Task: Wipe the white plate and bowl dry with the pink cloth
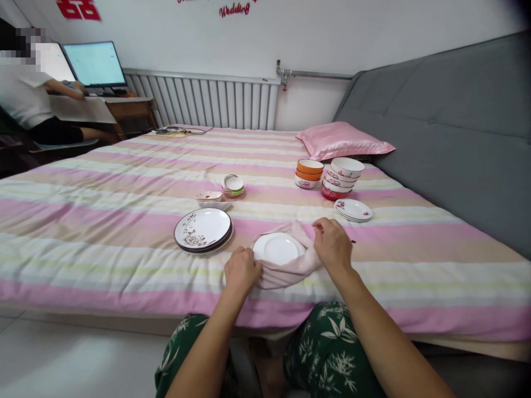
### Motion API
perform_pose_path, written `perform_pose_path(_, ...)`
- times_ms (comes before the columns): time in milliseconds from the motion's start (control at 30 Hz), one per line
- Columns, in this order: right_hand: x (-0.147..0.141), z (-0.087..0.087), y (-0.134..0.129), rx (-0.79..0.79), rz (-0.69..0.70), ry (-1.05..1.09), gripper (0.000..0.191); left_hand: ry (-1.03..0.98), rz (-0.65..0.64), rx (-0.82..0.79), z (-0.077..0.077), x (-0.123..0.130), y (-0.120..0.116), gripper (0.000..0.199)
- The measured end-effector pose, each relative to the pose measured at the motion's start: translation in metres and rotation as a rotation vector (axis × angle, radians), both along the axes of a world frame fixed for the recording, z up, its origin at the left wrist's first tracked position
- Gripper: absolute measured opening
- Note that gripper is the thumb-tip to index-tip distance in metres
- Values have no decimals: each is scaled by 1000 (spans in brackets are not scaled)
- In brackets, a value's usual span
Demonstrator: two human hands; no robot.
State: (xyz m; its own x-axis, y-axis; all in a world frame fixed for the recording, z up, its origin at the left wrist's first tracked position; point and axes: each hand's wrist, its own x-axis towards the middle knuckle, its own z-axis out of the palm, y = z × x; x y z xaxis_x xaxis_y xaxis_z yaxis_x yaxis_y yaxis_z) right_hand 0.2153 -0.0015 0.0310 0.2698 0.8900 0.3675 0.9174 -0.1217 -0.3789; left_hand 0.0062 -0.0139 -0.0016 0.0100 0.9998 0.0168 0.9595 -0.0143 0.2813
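Observation:
A plain white plate (279,248) lies on the bed in front of me, with a pale pink cloth (286,276) bunched under and around it. At the plate's left edge, my left hand (243,269) has its fingers curled closed on the cloth. My right hand (333,242) pinches the cloth's right side, slightly raised. Left of these is a stack of dark-rimmed plates (203,228) with a brown flower print. Small flowered plates (352,210) are stacked beyond my right hand.
Farther back stand orange bowls (310,168), white and red bowls (343,176), small dishes (233,184) and oblong dishes (208,197). A pink pillow (342,140) rests by the grey headboard (435,110). Cables (178,131) lie at the far edge. A person (25,99) sits at a desk, left.

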Motion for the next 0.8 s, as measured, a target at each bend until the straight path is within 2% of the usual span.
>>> perform_pose_path(33, -5, -1, 1, -13, 85, 21, 22, -7, 2, -2, 0, 0, 0, 21)
perform_pose_path(100, -14, -6, 5, -159, 217, 54, 23, -27, 11, -8, 0, -2, 2, 21)
perform_pose_path(167, -20, -14, 9, -323, 268, 53, 24, -57, 22, -17, 0, -5, 5, 21)
perform_pose_path(333, -19, -30, 15, -465, 205, 17, 38, -139, 45, -24, 0, -11, 10, 28)
perform_pose_path(500, -18, -35, 24, -563, 135, 14, 52, -203, 63, -47, 1, -14, 13, 31)
perform_pose_path(633, -21, -36, 36, -614, 125, 38, 54, -243, 70, -116, 0, -18, 14, 26)
perform_pose_path(800, -18, -36, 49, -629, 138, 114, 53, -242, 80, -158, -3, -18, 14, 30)
